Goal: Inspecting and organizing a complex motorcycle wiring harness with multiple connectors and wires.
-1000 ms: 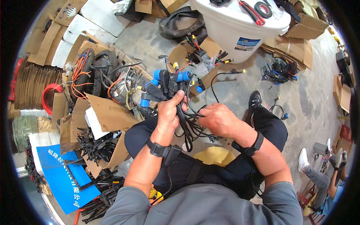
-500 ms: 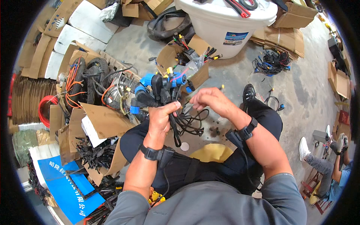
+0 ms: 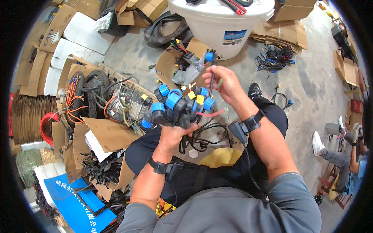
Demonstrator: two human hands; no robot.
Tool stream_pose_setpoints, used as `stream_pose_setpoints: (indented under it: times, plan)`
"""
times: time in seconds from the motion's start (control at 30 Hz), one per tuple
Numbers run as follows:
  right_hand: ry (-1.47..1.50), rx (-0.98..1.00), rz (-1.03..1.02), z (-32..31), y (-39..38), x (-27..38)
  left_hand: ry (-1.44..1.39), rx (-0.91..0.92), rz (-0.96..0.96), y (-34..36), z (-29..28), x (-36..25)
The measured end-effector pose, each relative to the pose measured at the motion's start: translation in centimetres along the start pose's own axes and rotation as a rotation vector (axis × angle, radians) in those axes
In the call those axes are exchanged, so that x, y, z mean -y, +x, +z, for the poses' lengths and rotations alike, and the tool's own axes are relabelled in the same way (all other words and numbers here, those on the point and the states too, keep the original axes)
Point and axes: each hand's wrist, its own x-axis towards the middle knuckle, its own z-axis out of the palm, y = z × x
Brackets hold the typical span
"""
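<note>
My left hand (image 3: 173,136) is wrapped round a bunch of black cables with blue and yellow connectors (image 3: 173,101). Their heads fan out above the fist, and loops of black cable (image 3: 208,136) hang beneath it over my lap. Up and to the right, my right hand (image 3: 225,83) pinches one black cable whose blue-capped connector (image 3: 210,57) sticks up past the fingertips. That cable runs down toward the bunch. A pinkish-red wire end (image 3: 211,113) juts out beside the connectors. The fingers of my left hand are partly hidden by the bunch.
Beyond my hands stands an open cardboard box (image 3: 167,64) of cables, with a large white tub (image 3: 217,29) behind it. A cable pile (image 3: 275,58) lies on the floor at right. Boxes of parts (image 3: 105,132) crowd my left. Another person (image 3: 342,159) sits at far right.
My right hand has risen away from the bunch and now has a single blue-capped cable drawn upward. The bunch in my left hand has tilted, turning more blue connector heads into view.
</note>
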Motion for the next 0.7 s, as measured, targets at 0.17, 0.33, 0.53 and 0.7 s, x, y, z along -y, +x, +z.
stream_pose_setpoints:
  times: [0.17, 0.33, 0.53, 0.7]
  plan:
    - [0.131, 0.046, -0.075, -1.3, -0.3, 1.8, -0.213, -0.190, 0.005, 1.5, -0.4, 0.3]
    - [-0.228, 0.177, -0.017, 0.2, -2.1, 1.3, -0.319, -0.425, -0.077, 2.5, -0.5, 0.2]
    - [-0.437, 0.431, -0.020, 3.1, -4.4, -1.4, -0.372, -0.391, -0.073, 3.0, -0.4, 0.8]
    - [-0.535, 0.390, -0.150, 4.4, -5.0, -2.3, -0.431, -0.280, 0.039, 3.0, 0.4, 0.6]
